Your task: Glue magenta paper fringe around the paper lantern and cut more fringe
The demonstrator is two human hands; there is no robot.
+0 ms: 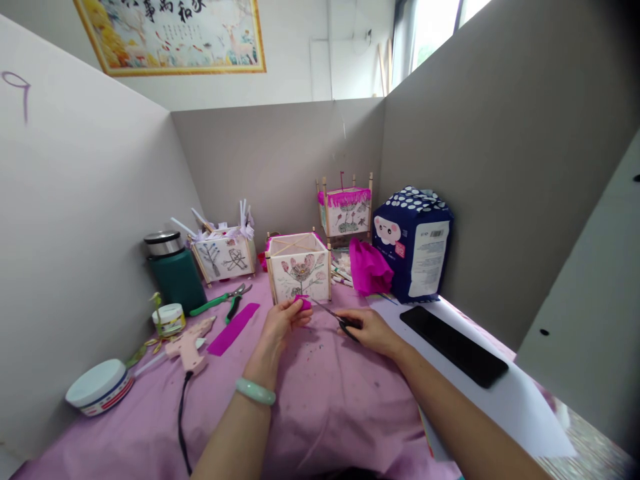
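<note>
Between the fingers of my left hand (283, 325) is a small folded piece of magenta paper (303, 303). My right hand (367, 329) grips scissors (349, 325) with black handles, their blades pointing left toward the paper. Whether the blades touch the paper I cannot tell. Just behind my hands stands a lantern box (300, 270) with wooden corner posts and a flower drawing on its white front panel. A flat magenta strip (233, 329) lies on the cloth to the left of my left hand.
Left are a pink glue gun (187, 345), green-handled pliers (220, 300), a green thermos (175, 272), a white tub (100, 387) and another drawn box (227, 257). Right are crumpled magenta paper (369, 268), a fringed lantern (346, 212), a blue package (413, 247) and a black phone (453, 345).
</note>
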